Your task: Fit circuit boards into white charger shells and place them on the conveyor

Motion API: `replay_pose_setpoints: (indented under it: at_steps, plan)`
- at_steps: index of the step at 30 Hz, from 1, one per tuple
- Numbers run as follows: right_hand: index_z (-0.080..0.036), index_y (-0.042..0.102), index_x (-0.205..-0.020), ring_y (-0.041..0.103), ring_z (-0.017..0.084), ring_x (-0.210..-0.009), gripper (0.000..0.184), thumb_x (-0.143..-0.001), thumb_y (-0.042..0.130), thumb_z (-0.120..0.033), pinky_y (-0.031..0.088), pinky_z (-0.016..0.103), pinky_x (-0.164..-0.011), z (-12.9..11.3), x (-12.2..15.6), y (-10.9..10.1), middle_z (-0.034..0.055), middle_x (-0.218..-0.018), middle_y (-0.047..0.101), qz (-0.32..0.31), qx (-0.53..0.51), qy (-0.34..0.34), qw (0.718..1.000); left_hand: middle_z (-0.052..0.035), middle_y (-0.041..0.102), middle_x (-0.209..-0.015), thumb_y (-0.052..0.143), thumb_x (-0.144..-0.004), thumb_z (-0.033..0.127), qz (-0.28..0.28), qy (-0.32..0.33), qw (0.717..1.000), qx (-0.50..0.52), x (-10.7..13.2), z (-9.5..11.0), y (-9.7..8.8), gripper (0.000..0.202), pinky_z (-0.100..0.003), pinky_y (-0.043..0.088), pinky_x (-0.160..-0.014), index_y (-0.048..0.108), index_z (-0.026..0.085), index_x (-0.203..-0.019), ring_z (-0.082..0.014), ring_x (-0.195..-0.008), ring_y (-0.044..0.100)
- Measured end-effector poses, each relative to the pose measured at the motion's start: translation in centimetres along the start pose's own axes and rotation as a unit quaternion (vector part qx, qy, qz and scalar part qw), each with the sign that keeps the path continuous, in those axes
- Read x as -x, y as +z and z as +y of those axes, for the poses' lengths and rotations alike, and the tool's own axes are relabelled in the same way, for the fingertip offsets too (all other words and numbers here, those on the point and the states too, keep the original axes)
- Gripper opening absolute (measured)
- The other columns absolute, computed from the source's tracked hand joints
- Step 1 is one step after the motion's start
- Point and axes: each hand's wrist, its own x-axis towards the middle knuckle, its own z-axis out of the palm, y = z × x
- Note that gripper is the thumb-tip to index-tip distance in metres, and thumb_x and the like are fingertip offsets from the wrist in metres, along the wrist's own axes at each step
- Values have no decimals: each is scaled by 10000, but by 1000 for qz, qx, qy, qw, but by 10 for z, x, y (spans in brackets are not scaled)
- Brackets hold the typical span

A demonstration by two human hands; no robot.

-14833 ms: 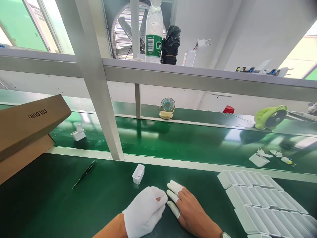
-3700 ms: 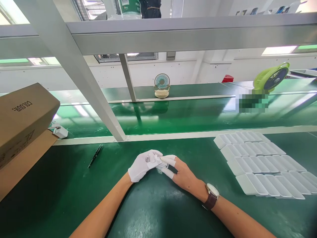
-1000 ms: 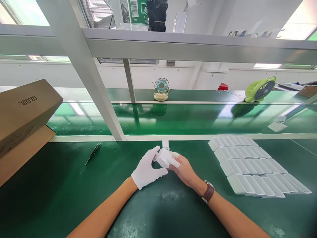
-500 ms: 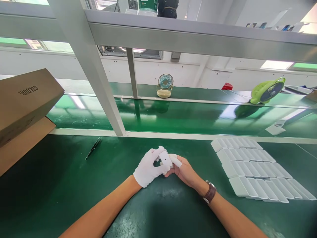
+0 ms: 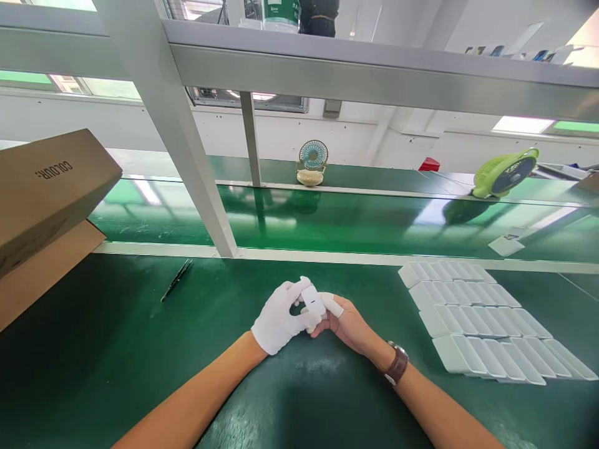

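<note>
A small white rounded case (image 5: pixel 313 301) with a short dark mark on its face is held up over the green table. My left hand (image 5: pixel 281 318), in a white glove, is closed on it, thumb below and fingers at its top left. My right hand (image 5: pixel 349 324), bare apart from white covers on some fingers, grips the case from the right, its thumb against that side. The fingertips behind the case are partly hidden.
White trays (image 5: pixel 477 318) lie in overlapping rows at right. Black tweezers (image 5: pixel 176 280) rest at left, near a cardboard box (image 5: pixel 51 187). Past the metal ledge (image 5: pixel 318 255) runs a green belt (image 5: pixel 346 221) carrying a white piece (image 5: pixel 506 245); two fans stand beyond.
The white piece on the belt has shifted a little to the left. Both hands keep their grip on the case, almost unmoved.
</note>
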Motion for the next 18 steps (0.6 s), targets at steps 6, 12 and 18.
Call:
replay_pose_setpoints:
  at_steps: [6, 12, 18]
  plan:
    - [-154, 718, -1087, 708, 217, -771, 387, -1024, 557, -500, 605, 409, -739, 3, -1, -1, 92, -889, 726, 6, 34, -16, 999, 9, 598, -926, 702, -856, 309, 17, 4, 1000, -3, 1, 3, 0, 507, -347, 486, -814, 599, 341, -1352, -189, -884, 581]
    - [-222, 676, -1254, 706, 249, -917, 450, -941, 670, -545, 595, 452, -872, 11, -1, -6, 79, -1045, 741, 80, 117, -82, 986, 6, 664, -990, 612, -922, 297, 21, -11, 999, 24, -1, -4, -3, 223, -345, 496, -845, 687, 287, -1132, -172, -893, 607]
    - [-298, 693, -1266, 630, 275, -1141, 364, -913, 732, -376, 516, 462, -1039, 12, 4, -13, 82, -1312, 649, 141, 269, -194, 933, -6, 677, -1003, 688, -872, 337, -15, -25, 1000, -1, -7, -9, -5, 388, -386, 503, -876, 606, 255, -1243, -194, -915, 610]
